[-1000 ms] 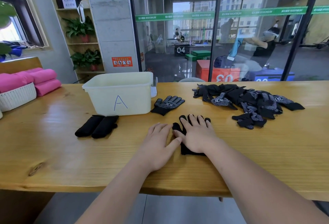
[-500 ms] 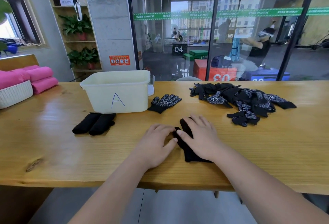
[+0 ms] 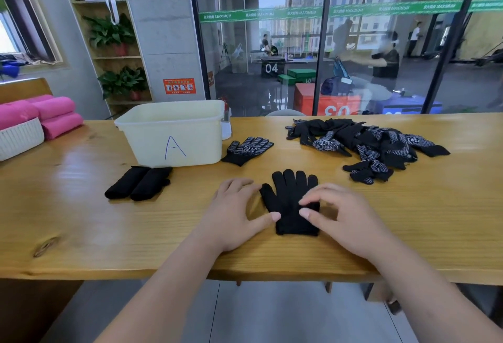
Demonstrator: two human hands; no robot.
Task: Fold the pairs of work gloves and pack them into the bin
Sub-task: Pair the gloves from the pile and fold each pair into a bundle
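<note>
A plain black glove [image 3: 288, 201] lies flat on the wooden table [image 3: 81, 220], fingers pointing away from me. My left hand [image 3: 234, 212] rests on the table beside it, fingers spread, its thumb tip touching the glove's left edge. My right hand [image 3: 343, 214] has curled fingers, and its thumb and forefinger tips pinch the glove's right edge. The pale bin [image 3: 174, 135] marked "A" stands behind and to the left. A folded black pair [image 3: 138, 182] lies in front of the bin. One dotted glove [image 3: 247, 149] lies to the right of the bin.
A loose pile of black dotted gloves [image 3: 367, 146] spreads over the back right of the table. A white basket [image 3: 19, 138] and pink rolls [image 3: 54, 116] sit at the far left. A glass wall runs behind the table.
The glove was bunched narrow under my right palm; now it lies spread flat with its fingers showing. My right hand has slid off to its right edge, and my left hand has shifted slightly left.
</note>
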